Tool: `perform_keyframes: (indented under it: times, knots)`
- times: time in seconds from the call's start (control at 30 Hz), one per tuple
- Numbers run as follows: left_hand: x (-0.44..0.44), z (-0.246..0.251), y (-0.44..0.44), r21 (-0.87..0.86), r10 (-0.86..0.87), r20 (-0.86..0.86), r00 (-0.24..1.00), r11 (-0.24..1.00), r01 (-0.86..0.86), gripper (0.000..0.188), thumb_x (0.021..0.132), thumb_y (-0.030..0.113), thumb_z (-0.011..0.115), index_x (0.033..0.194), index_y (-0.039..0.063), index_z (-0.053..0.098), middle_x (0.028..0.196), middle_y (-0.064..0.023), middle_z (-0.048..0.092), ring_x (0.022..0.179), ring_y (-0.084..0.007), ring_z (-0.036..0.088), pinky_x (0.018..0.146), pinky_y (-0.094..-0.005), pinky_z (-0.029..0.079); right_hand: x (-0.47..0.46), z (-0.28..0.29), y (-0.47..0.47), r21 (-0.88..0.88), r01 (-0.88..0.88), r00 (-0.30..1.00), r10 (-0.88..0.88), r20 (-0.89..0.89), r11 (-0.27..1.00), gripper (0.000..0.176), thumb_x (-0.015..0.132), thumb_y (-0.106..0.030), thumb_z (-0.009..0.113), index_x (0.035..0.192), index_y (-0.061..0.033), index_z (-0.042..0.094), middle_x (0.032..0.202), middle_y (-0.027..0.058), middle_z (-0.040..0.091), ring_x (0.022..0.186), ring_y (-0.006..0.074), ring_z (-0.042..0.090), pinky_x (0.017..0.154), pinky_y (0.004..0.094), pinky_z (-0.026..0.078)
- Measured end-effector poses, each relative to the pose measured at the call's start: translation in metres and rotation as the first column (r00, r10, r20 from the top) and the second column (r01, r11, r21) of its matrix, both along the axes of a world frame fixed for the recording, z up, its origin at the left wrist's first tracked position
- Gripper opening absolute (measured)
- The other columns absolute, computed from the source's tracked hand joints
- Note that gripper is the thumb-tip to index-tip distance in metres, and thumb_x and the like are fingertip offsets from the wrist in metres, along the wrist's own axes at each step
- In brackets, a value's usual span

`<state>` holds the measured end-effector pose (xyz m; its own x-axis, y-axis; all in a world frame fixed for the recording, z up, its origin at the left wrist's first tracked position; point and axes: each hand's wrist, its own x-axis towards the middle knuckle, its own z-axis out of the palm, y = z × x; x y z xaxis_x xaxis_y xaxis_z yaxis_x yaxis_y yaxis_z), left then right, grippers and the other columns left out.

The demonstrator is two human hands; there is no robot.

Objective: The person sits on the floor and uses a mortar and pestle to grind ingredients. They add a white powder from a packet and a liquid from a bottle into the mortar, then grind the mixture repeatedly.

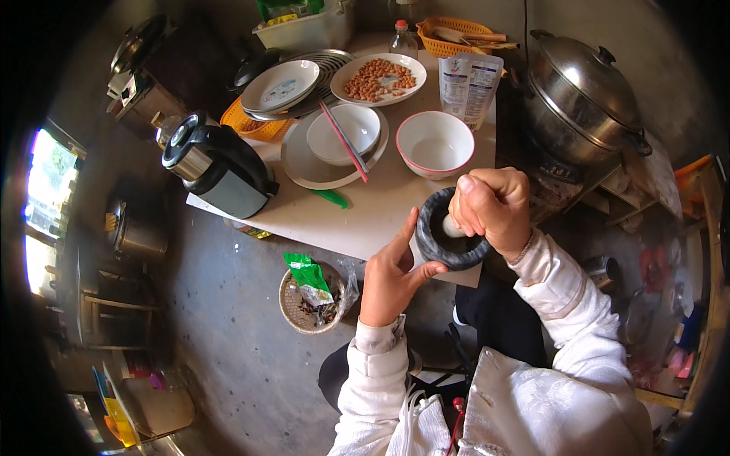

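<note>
A grey stone mortar (428,245) stands at the near corner of the table. My right hand (493,205) is closed around a pale pestle (452,227), whose rounded end shows inside the mortar; what lies at the bottom is too dark to tell. Against the mortar's left side rests my left hand (393,268), its thumb and fingers spread along the outer wall. Just beyond is a white bowl with a red rim (435,142). Farther back, a white plate (419,71) holds reddish-brown peanuts. Red and grey chopsticks (347,142) lie across a second white bowl (322,134) on a plate.
A black-and-steel thermal jug (228,176) stands at the table's left edge, near a green-handled utensil (332,198). A printed pouch (469,85) and glass bottle (403,43) stand behind. A large steel steamer pot (582,102) is at right. Below, a wastebasket (291,316) sits on the floor.
</note>
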<state>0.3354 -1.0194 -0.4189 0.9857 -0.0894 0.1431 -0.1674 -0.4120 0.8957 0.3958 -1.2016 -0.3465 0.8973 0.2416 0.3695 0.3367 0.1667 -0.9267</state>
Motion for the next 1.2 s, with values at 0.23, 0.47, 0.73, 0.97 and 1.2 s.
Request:
perform_keyframes:
  times: [0.23, 0.47, 0.73, 0.97, 1.2]
  knots:
    - [0.000, -0.001, 0.000, 0.002, 0.004, 0.002, 1.000, 1.000, -0.004, 0.095, 0.068, 0.040, 0.089, 0.150, 0.009, 0.051, 0.063, -0.0034, 0.035, 0.058, -0.0139, 0.034, 0.054, -0.0286, 0.039, -0.002, -0.007, 0.001, -0.090, 0.046, 0.995, -0.038, 0.087, 0.995, 0.046, 0.100, -0.011, 0.056, 0.057, -0.0020, 0.047, 0.050, 0.0003, 0.051, 0.045, 0.0049, 0.046, 0.043, 0.0270, 0.037]
    - [-0.002, -0.007, 0.005, -0.011, -0.006, 0.007, 1.000, 1.000, 0.006, 0.097, 0.071, 0.037, 0.090, 0.152, 0.007, 0.047, 0.065, 0.0043, 0.033, 0.060, -0.0070, 0.029, 0.055, -0.0238, 0.029, -0.008, 0.024, -0.001, -0.133, 0.084, 0.955, -0.041, 0.295, 0.988, 0.044, 0.098, -0.005, 0.054, 0.056, -0.0022, 0.045, 0.048, 0.0015, 0.049, 0.043, 0.0065, 0.045, 0.042, 0.0272, 0.037]
    - [-0.003, -0.005, 0.002, 0.000, 0.015, 0.010, 1.000, 1.000, -0.015, 0.096, 0.069, 0.039, 0.089, 0.151, 0.010, 0.050, 0.063, -0.0037, 0.035, 0.057, -0.0135, 0.033, 0.054, -0.0290, 0.038, -0.006, 0.037, 0.001, -0.206, 0.079, 0.968, -0.025, 0.250, 0.975, 0.041, 0.097, -0.009, 0.062, 0.060, -0.0009, 0.048, 0.051, -0.0054, 0.047, 0.046, 0.0026, 0.042, 0.044, 0.0258, 0.033]
    - [-0.003, -0.002, -0.002, -0.008, 0.014, 0.003, 1.000, 1.000, -0.014, 0.096, 0.069, 0.040, 0.089, 0.150, 0.009, 0.050, 0.062, -0.0040, 0.035, 0.057, -0.0142, 0.033, 0.054, -0.0294, 0.038, 0.009, 0.021, 0.008, 0.000, -0.155, 0.970, 0.152, -0.192, 0.988, 0.045, 0.101, -0.015, 0.059, 0.059, -0.0040, 0.050, 0.049, -0.0016, 0.048, 0.043, 0.0046, 0.046, 0.044, 0.0246, 0.039]
    - [0.001, -0.003, 0.000, 0.013, -0.001, 0.036, 0.999, 1.000, 0.000, 0.094, 0.068, 0.041, 0.089, 0.149, 0.010, 0.052, 0.061, -0.0046, 0.036, 0.056, -0.0138, 0.034, 0.053, -0.0289, 0.038, 0.014, 0.003, 0.003, 0.088, -0.091, 0.978, 0.106, -0.182, 0.992, 0.047, 0.103, -0.015, 0.056, 0.058, -0.0058, 0.047, 0.049, -0.0005, 0.047, 0.042, 0.0071, 0.044, 0.044, 0.0265, 0.040]
